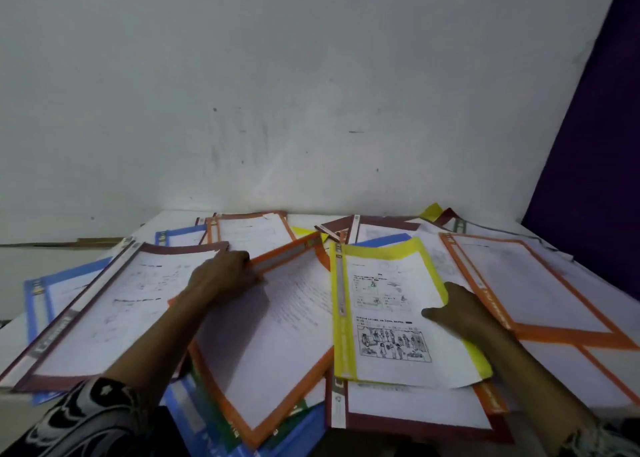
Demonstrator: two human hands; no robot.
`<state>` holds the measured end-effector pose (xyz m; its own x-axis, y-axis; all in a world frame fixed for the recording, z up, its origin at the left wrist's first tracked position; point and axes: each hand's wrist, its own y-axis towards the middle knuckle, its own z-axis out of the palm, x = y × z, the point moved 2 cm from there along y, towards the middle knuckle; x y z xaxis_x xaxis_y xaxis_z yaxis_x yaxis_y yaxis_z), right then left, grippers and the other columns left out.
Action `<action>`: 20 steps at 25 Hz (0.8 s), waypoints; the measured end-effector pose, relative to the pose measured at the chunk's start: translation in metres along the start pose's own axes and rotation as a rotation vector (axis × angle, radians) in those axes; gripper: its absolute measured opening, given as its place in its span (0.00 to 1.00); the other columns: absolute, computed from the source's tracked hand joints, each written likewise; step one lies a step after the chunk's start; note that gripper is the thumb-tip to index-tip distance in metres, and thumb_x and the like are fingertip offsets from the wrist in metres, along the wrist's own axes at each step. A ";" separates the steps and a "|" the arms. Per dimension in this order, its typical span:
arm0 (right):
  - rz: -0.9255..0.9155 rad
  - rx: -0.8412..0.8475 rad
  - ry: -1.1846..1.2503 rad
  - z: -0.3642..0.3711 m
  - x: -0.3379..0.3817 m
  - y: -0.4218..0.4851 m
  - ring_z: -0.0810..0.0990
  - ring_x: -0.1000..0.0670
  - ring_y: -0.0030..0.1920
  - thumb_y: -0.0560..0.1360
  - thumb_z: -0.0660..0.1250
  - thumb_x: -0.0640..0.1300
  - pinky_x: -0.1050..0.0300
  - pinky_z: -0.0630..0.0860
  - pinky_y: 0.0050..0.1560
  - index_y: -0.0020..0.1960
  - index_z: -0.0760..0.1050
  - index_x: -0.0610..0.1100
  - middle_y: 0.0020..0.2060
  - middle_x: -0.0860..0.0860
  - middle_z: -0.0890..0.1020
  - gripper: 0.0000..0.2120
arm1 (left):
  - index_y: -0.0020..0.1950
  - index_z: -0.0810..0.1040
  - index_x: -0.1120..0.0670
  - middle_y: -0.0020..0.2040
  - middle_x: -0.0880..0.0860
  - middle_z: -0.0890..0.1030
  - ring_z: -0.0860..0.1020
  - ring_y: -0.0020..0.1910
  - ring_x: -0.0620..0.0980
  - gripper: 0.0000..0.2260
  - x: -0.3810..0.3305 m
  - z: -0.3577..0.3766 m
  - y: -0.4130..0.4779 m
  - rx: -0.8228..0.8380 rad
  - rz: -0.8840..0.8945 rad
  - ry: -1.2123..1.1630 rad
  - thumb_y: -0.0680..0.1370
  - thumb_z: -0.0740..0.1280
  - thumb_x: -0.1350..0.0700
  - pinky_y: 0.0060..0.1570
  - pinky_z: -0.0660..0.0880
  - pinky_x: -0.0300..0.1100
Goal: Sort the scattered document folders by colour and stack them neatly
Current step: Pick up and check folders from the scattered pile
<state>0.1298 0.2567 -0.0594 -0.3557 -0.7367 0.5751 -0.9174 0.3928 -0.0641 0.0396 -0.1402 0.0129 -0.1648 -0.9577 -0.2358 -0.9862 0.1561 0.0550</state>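
Observation:
Many clear-fronted document folders lie scattered over a white table (304, 219). My left hand (225, 274) grips the top left corner of an orange-edged folder (277, 345) in the middle. My right hand (457, 314) holds the right edge of a yellow-edged folder (381, 318), thumb on its printed page. A maroon-edged folder (114, 311) lies to the left, and a large orange-edged one (533, 290) to the right. Blue folders (45, 293) stick out at the far left and under the pile near me. Another maroon folder (415, 418) lies below the yellow one.
A plain white wall (277, 92) rises right behind the table. A purple panel (595, 179) stands at the right. More orange, maroon, blue and yellow folders (249, 231) overlap along the back edge. Folders overhang the table's near edge.

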 end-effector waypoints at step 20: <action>-0.351 0.015 0.166 0.054 0.118 -0.036 0.68 0.48 0.71 0.76 0.69 0.51 0.52 0.67 0.68 0.69 0.69 0.51 0.72 0.51 0.67 0.23 | 0.64 0.78 0.50 0.54 0.55 0.83 0.81 0.50 0.55 0.13 0.049 -0.025 -0.027 -0.422 -0.119 -0.297 0.81 0.61 0.58 0.45 0.75 0.47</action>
<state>0.1109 0.1260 -0.0331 0.0128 -0.7250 0.6886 -0.9810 0.1241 0.1488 0.0582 -0.1974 0.0241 -0.1095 -0.8435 -0.5259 -0.9162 -0.1195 0.3824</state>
